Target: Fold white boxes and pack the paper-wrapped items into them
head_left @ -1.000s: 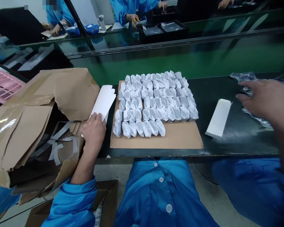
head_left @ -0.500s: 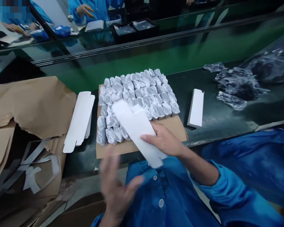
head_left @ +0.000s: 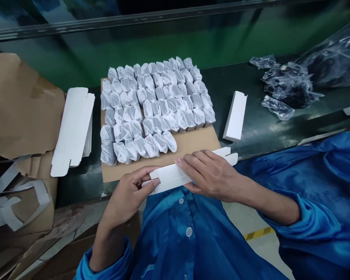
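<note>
At the left of the frame, torn brown cardboard [head_left: 17, 105] crowded the stacked white blanks [head_left: 71, 124]. At lower centre, the left hand [head_left: 130, 194] pinched one end of a white carton [head_left: 170, 177] between its fingers; packets [head_left: 154, 112] covered much of the sheet beyond. The right hand [head_left: 210, 177] clasped the carton's other half, apparently steadying it. Farther right sat a white box [head_left: 235, 116]; crumpled plastic [head_left: 291, 83] took up bench [head_left: 221, 77] space at upper right.
</note>
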### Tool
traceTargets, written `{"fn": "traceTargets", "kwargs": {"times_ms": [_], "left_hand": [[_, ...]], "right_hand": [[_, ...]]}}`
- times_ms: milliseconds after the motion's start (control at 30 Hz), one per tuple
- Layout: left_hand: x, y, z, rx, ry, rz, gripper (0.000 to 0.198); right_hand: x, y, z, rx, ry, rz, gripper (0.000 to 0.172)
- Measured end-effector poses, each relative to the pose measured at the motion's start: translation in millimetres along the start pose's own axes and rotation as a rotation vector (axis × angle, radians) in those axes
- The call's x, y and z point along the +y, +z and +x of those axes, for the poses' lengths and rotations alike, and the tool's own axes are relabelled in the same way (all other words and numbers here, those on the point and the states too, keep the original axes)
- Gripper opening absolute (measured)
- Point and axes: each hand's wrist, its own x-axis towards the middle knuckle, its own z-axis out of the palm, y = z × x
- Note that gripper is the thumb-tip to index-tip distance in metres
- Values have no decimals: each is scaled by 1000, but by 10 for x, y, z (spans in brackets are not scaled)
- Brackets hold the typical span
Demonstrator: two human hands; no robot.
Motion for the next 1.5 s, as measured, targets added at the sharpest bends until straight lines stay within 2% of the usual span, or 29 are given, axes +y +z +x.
{"fn": "traceTargets", "kwargs": {"times_ms": [100, 167, 367, 500, 567, 667, 700, 733, 800, 833, 900, 967, 1000, 1133, 1200, 1267, 1400, 1500], "left_hand": [[10, -66, 1, -58, 21, 16, 35], [-10, -49, 1, -51, 45, -6, 34], [14, 113, 34, 123, 89, 127, 20], [90, 84, 15, 232, 122, 129, 8], [90, 81, -50, 358, 181, 23, 16], [54, 240, -181, 631, 502, -168, 35], [43, 344, -216, 639, 582, -192, 44], [36, 463, -239, 591, 616, -189, 55], [33, 701, -236, 465, 546, -171, 76], [34, 793, -209, 459, 500, -172, 81], [32, 881, -117, 580, 458, -200, 78], [24, 850, -11, 708, 454, -260, 71], [21, 811, 36, 734, 454, -287, 69], [55, 704, 135, 711, 477, -335, 73], [99, 728, 137, 693, 539, -311, 80], [144, 774, 126, 726, 595, -283, 86], [173, 767, 129, 828, 624, -227, 76], [123, 639, 137, 772, 659, -190, 67]], "right_hand": [[60, -2, -42, 64, -48, 4, 47], [73, -8, -58, 92, -52, 32, 47], [-7, -15, -63, 89, -71, -65, 40], [-20, -65, -64, 122, -90, -90, 33], [21, -103, -80, 162, -9, -81, 30], [37, -117, -82, 286, 242, -87, 38], [3, -98, -67, 335, 310, -93, 42], [-56, -67, -44, 373, 342, -99, 43], [-229, 28, 14, 404, 329, -97, 39], [-326, 82, 40, 402, 304, -88, 36], [-491, 186, 66, 386, 298, -75, 34], [-576, 262, 54, 374, 358, -99, 38], [-587, 288, 38, 363, 387, -123, 41], [-535, 324, -27, 311, 419, -132, 43], [-523, 327, -36, 310, 402, -113, 41], [-550, 338, -31, 321, 390, -115, 39], [-651, 347, -30, 363, 382, -78, 41], [-623, 229, -42, 337, 328, 177, 53]]}}
